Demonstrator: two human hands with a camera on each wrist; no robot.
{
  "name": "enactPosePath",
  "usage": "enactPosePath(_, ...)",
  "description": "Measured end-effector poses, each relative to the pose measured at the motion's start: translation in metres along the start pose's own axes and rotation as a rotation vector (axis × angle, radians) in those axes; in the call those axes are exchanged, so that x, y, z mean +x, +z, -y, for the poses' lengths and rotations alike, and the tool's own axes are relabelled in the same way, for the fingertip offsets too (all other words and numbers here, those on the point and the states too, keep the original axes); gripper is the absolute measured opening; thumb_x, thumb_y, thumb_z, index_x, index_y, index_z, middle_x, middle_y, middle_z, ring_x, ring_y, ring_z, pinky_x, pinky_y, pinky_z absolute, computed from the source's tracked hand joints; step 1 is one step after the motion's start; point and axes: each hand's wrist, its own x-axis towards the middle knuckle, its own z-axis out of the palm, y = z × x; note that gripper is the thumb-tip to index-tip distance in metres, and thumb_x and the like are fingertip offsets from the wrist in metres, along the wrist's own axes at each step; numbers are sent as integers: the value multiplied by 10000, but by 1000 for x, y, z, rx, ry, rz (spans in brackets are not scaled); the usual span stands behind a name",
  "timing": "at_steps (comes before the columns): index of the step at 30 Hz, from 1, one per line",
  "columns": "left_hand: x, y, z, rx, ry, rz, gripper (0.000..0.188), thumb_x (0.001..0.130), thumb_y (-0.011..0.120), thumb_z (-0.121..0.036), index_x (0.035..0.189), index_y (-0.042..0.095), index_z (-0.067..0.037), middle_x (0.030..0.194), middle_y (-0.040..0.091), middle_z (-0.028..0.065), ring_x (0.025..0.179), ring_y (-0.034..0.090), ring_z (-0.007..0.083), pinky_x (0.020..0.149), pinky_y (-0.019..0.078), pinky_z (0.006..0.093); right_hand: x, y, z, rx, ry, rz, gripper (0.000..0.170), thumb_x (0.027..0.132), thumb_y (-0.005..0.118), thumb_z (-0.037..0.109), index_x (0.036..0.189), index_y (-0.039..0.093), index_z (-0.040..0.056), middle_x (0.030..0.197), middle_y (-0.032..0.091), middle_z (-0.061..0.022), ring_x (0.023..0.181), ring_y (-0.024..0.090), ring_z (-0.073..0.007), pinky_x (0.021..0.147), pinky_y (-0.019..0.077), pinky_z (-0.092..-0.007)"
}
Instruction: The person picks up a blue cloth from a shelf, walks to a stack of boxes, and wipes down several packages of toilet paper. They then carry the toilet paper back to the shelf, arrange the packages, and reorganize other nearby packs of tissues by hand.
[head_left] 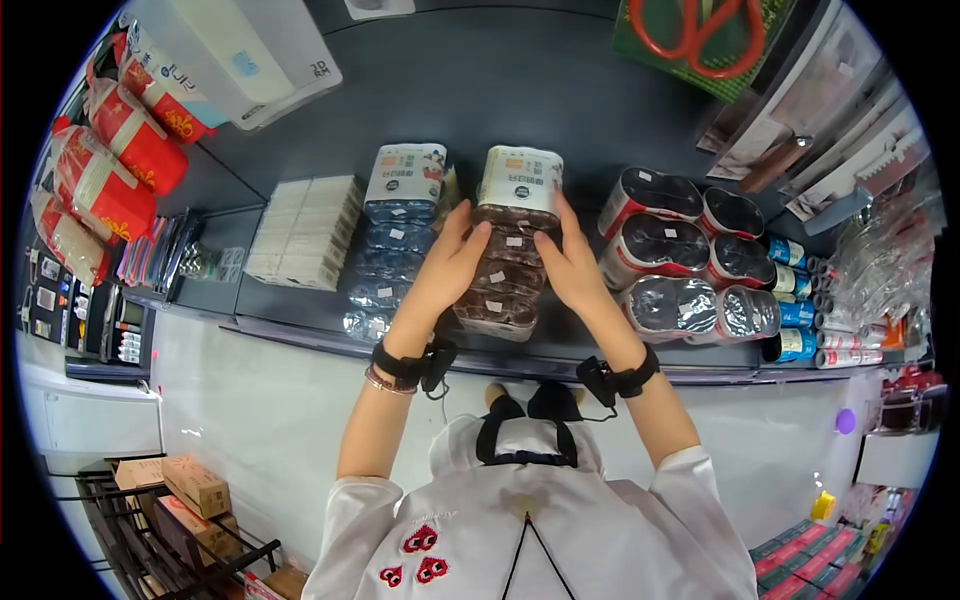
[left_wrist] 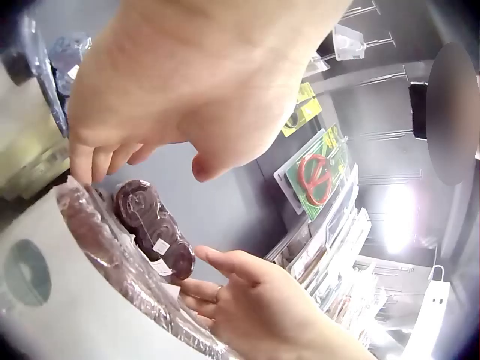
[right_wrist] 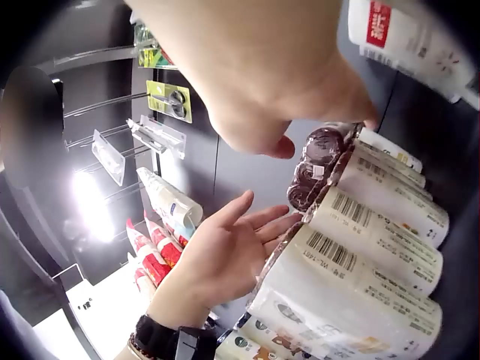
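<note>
Both hands are at a row of brown wrapped packs (head_left: 507, 275) on the shelf in the head view. My left hand (head_left: 452, 262) lies along the left side of the row, fingers extended toward the rear pack with the white label (head_left: 521, 178). On the other side, my right hand (head_left: 575, 262) has its fingers extended beside that same pack. In the left wrist view, my right hand (left_wrist: 262, 304) has its fingertips by the packs. The right wrist view shows my left hand (right_wrist: 229, 255) with spread fingers near the pack edges. Exact contact is partly hidden.
Blue wrapped packs (head_left: 383, 265) stand left, beside white packs (head_left: 305, 232). Dark-topped red packs (head_left: 657, 243) and blue cans (head_left: 793, 312) are right. Red scissors (head_left: 697, 35) lie at the back right. The shelf's front edge (head_left: 300, 343) runs before the body.
</note>
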Motion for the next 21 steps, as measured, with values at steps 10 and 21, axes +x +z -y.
enactPosePath(10, -36, -14, -57, 167, 299, -46, 423, 957, 645, -62, 1377, 609, -23, 1353, 633, 182, 1256, 604, 291, 1057, 465, 359, -4, -29, 59, 30, -10, -109, 643, 813, 749, -32, 1413, 539, 66, 1344, 627, -142, 1205, 642, -229, 1004, 527, -345)
enactPosePath(21, -121, -37, -49, 221, 641, -95, 638, 720, 894, -2, 1272, 575, -13, 1187, 562, 101, 1059, 620, 244, 976, 509, 371, -77, -61, 134, -11, -49, 230, 561, 742, 885, 88, 1241, 634, 42, 1093, 662, -103, 946, 673, -221, 781, 542, -317)
